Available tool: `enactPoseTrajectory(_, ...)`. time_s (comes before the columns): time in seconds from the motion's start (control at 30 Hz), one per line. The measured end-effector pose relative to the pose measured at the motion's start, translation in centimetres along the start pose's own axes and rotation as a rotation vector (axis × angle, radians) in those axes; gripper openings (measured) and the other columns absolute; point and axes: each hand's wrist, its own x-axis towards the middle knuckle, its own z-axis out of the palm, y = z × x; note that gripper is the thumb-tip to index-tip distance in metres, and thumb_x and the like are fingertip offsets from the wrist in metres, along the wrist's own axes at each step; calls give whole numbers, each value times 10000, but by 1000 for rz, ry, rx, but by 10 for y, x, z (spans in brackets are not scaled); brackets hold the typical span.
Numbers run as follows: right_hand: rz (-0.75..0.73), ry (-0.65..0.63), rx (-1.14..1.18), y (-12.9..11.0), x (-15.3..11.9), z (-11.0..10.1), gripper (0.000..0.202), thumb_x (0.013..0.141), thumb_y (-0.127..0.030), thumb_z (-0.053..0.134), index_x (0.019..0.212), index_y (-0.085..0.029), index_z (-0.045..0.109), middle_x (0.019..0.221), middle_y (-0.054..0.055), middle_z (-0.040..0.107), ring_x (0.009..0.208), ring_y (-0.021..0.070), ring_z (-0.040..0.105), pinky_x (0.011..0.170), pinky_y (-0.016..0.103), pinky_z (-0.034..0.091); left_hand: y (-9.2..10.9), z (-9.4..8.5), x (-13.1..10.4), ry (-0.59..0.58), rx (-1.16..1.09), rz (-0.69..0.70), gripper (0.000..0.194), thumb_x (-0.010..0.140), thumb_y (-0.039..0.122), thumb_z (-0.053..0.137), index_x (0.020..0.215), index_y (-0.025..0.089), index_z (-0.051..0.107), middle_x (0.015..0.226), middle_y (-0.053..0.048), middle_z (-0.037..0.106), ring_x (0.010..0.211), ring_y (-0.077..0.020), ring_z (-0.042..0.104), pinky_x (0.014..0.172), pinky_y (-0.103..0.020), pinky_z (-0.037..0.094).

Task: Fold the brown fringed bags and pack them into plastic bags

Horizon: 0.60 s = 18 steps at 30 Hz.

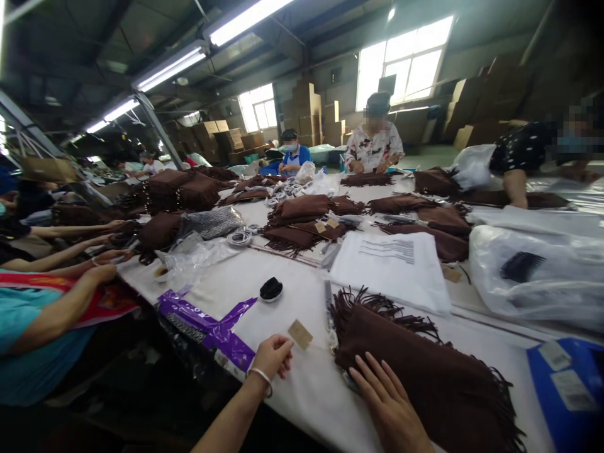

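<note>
A folded brown fringed scarf (425,365) lies on the white table (292,296) in front of me. My right hand (384,396) rests flat on its near left corner, fingers spread. My left hand (274,355) is at the table's near edge, fingers curled around the string of a small tan paper tag (301,334), which lies just left of the scarf. A bracelet sits on my left wrist.
Purple plastic packaging (207,324) and a small black item (271,289) lie to the left. A white bag (391,267), clear bags (533,270) and a blue box (566,384) sit right. Piles of brown scarves (302,220) cover the far table. Other people work at the left and far sides.
</note>
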Motion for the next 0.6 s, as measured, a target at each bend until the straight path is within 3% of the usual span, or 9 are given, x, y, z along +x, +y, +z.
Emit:
enactPoseTrajectory(0.1, -24, 51, 40, 1, -4, 4, 533, 802, -98, 419, 1319, -223, 452, 1461, 7, 343, 1346, 250, 279, 1095, 404, 227, -19, -19, -31, -25, 24, -64, 356, 768, 493, 561, 709, 142, 546, 522, -9, 572, 351, -128, 512, 333, -219, 397)
enactPoseTrajectory(0.2, 75, 20, 16, -4, 0, 2, 591, 780, -53, 412, 1348, -217, 414, 1474, 8, 318, 1350, 281, 263, 1073, 419, 266, -12, -21, -34, -13, 61, -49, 285, 789, 419, 546, 821, 139, 588, 597, -28, 618, 465, -153, 584, 426, -244, 460)
enactPoseTrajectory(0.27, 152, -12, -8, -9, 6, -1, 680, 747, 8, 375, 1384, -227, 349, 1479, 12, 305, 1351, 281, 260, 1056, 424, 293, 6, -13, -16, 0, 98, 16, 224, 797, 358, 551, 887, 163, 615, 734, -35, 660, 663, -161, 635, 605, -259, 506)
enactPoseTrajectory(0.37, 200, -31, 0, -12, 12, -4, 714, 739, 27, 338, 1403, -232, 305, 1479, 8, 303, 1353, 254, 260, 1043, 408, 323, 41, 16, 27, -8, 166, 89, 154, 779, 330, 612, 801, 182, 654, 827, -33, 673, 849, -171, 619, 821, -269, 455)
enactPoseTrajectory(0.47, 190, -48, -7, -10, 9, -3, 694, 752, 23, 334, 1403, -217, 304, 1480, -2, 299, 1358, 231, 251, 1054, 390, 323, 68, 53, 71, -34, 207, 36, 184, 778, 326, 652, 725, 150, 643, 731, -47, 655, 813, -186, 620, 791, -286, 457)
enactPoseTrajectory(0.6, 159, -39, -32, -8, 2, -2, 680, 758, 24, 349, 1397, -208, 313, 1485, -9, 285, 1364, 225, 234, 1079, 387, 292, 81, 87, 108, -108, 166, -107, 326, 881, 391, 556, 710, 116, 586, 594, 21, 565, 544, -106, 559, 580, -257, 483)
